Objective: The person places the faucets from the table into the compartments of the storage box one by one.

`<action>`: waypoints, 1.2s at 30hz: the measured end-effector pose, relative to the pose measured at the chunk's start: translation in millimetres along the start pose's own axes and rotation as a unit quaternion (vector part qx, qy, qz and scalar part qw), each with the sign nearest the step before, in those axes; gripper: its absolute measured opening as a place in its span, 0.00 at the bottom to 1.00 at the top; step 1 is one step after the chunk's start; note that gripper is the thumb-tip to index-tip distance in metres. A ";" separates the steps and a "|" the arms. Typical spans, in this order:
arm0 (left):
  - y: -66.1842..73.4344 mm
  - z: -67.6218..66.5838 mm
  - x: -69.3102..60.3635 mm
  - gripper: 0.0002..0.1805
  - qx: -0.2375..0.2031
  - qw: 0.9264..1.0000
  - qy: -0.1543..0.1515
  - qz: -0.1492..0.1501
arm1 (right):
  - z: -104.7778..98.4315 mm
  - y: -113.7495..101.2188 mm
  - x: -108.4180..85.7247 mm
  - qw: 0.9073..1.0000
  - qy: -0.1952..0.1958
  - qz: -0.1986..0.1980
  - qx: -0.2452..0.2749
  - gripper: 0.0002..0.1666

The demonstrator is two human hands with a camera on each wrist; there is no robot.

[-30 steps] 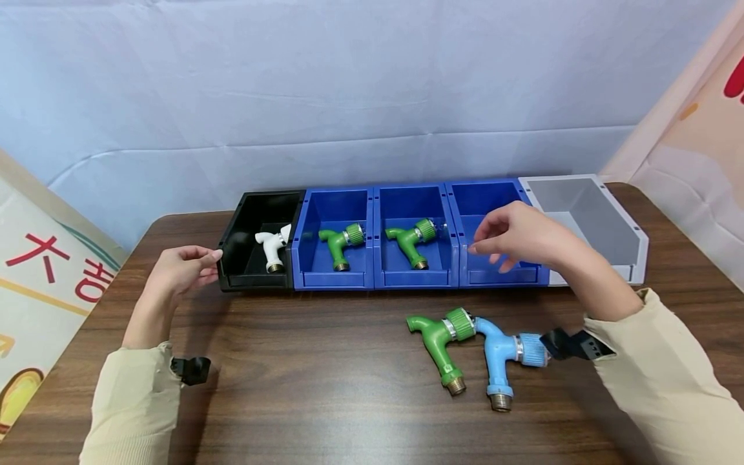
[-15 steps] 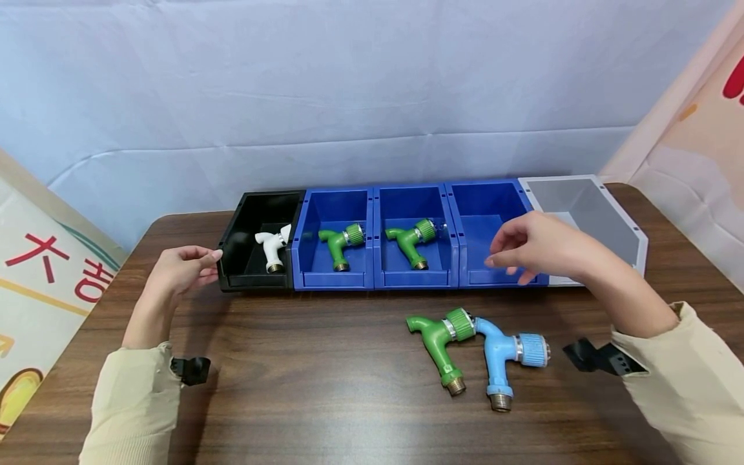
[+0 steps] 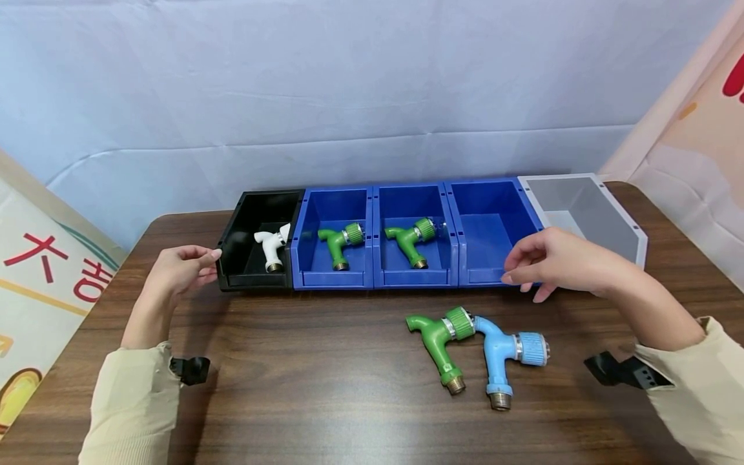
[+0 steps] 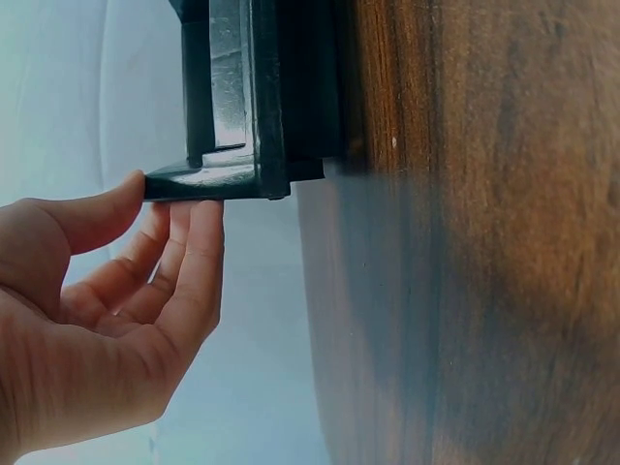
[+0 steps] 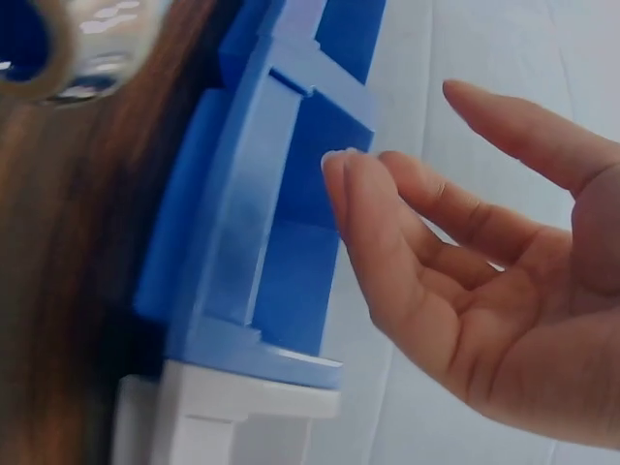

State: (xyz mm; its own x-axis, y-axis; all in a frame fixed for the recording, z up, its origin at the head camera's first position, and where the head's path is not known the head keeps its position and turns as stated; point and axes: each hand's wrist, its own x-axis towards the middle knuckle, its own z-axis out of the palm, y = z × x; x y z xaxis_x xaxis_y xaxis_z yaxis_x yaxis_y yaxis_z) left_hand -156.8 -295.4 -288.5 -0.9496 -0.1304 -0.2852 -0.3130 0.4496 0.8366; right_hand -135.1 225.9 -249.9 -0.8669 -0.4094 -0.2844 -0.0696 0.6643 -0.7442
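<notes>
My left hand (image 3: 181, 274) touches the outer side of the black bin (image 3: 256, 281), its thumb at the rim and its fingers against the wall. My right hand (image 3: 560, 263) holds nothing, fingers loosely bent, over the front of the rightmost blue bin (image 3: 485, 229). Below it on the table lie a green tap (image 3: 440, 349) and a light blue tap (image 3: 498, 361), close together. A white tap (image 3: 272, 248) lies in the black bin. Another green tap (image 3: 340, 245) lies in the left blue bin (image 3: 332, 280), and a further green tap (image 3: 411, 242) in the middle blue bin (image 3: 415, 279).
A grey bin (image 3: 616, 213) ends the row on the right, partly hidden by my right hand. The bins stand side by side on the brown wooden table (image 3: 290, 374). Pale cloth (image 3: 349, 84) hangs behind them.
My right hand has drawn back and to the right, from over the rightmost blue bin to its front edge. My left hand has stayed at the black bin.
</notes>
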 end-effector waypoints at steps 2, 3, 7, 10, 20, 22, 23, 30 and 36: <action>0.0 -0.1 0.0 0.22 -0.001 1.000 0.000 -0.001 | 0.9 5.2 -1.2 1.000 -0.010 -0.004 0.013 0.15; 0.1 -0.2 0.0 0.22 -0.001 1.000 0.000 -0.001 | 1.3 7.7 -1.9 1.000 -0.016 -0.005 0.018 0.15; 0.2 -0.4 0.6 0.22 0.000 1.000 0.001 -0.001 | 2.4 18.4 -3.9 0.999 -0.043 -0.007 0.029 0.15; 0.3 -0.4 1.1 0.21 -0.001 1.000 -0.001 0.000 | 2.9 25.1 -5.5 0.998 -0.056 -0.004 0.037 0.16; 0.1 -0.5 0.5 0.21 -0.001 1.000 -0.001 -0.002 | 7.5 47.1 -11.9 0.994 -0.089 0.002 0.063 0.13; 0.0 -0.4 0.4 0.22 0.000 1.000 0.000 -0.002 | 8.9 50.5 -13.2 0.994 -0.093 0.005 0.066 0.13; 0.1 -0.3 0.4 0.22 0.001 1.000 0.000 -0.001 | 9.7 52.0 -13.8 0.993 -0.094 0.007 0.070 0.13; -0.3 0.3 0.1 0.24 0.001 1.000 -0.001 -0.002 | 15.1 60.3 -18.1 0.991 -0.103 0.001 0.087 0.12; -0.4 0.4 0.8 0.24 0.001 1.000 -0.001 -0.003 | 16.8 67.1 -22.7 0.989 -0.111 0.005 0.097 0.13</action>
State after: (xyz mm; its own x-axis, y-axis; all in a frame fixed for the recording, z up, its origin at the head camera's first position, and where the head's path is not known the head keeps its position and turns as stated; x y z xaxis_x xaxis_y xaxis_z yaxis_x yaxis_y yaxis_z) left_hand -157.4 -295.3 -289.2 -0.9474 -0.1316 -0.2917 -0.3193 0.4500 0.8340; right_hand -111.8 269.3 -303.5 -0.7354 -0.5457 -0.4017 0.0527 0.5450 -0.8368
